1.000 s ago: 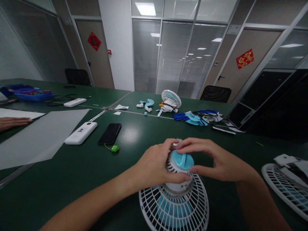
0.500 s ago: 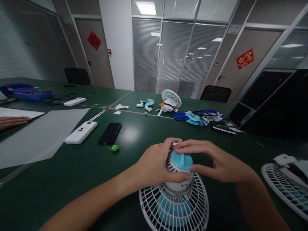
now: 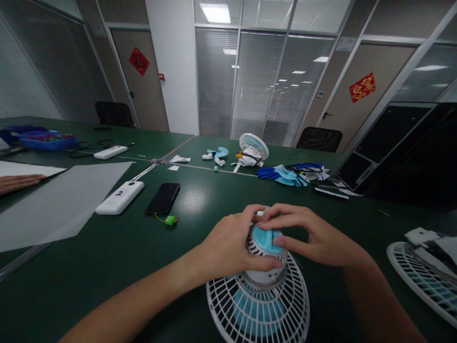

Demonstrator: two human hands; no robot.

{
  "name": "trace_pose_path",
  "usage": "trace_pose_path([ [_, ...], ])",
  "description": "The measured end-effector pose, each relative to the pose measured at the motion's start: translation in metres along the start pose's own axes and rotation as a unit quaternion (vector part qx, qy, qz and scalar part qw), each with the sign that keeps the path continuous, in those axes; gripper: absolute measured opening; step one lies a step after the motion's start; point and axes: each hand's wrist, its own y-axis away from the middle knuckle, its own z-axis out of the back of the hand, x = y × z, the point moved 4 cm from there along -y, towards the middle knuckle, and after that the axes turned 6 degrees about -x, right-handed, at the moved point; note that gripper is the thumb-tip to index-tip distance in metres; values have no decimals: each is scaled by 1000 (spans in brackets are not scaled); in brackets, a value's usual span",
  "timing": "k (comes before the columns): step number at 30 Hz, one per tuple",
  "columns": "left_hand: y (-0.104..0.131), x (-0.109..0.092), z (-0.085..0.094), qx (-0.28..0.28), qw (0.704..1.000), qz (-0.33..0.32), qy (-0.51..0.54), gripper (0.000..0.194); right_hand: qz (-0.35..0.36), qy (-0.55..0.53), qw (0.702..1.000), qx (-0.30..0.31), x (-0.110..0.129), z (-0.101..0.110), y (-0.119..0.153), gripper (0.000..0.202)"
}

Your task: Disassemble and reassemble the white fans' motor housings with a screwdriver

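Note:
A white fan (image 3: pixel 264 305) with a slotted cage and light blue blades lies cage down on the green table, its motor housing upward. My left hand (image 3: pixel 235 240) is wrapped round the left side of that housing, thumb across its front. On top of the housing sits a light blue cap (image 3: pixel 266 237) with a raised ridge. My right hand (image 3: pixel 314 233) has its thumb and fingers closed on the cap from the right. Part of a small white piece (image 3: pixel 262 211) shows behind the cap, between my hands.
Left are a black phone (image 3: pixel 163 198), a white power bank (image 3: pixel 120 197), paper sheets (image 3: pixel 67 200) and another person's hand (image 3: pixel 21 183). A second fan (image 3: pixel 253 148) and blue gloves (image 3: pixel 285 175) lie further back. Another fan cage (image 3: pixel 421 276) is at the right.
My right thumb and fingers have shifted left over the cap, and the ridge of the cap has turned slightly. My left hand stays in place on the housing.

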Motion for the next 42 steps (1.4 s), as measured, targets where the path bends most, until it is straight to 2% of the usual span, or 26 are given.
trace_pose_path([
  [4,0,0,0,8,1000,6,1,82,0,3,1000,-29,-4,-2,-5,15],
  [8,-2,0,0,10,1000,10,1,84,5,17,998,-64,-6,4,-6,12],
  [14,-1,0,0,10,1000,3,20,84,-27,32,999,3,-3,6,-7,17],
  [26,0,-3,3,11,1000,3,15,84,-49,94,991,82,17,6,-16,22],
  [31,0,-3,3,12,1000,3,17,84,-56,127,987,82,23,5,-18,20],
  [37,-1,-2,2,17,1000,6,8,85,-65,143,986,47,23,8,-17,18],
  [42,0,-2,2,14,1000,5,6,89,-67,141,986,60,22,7,-15,20],
])
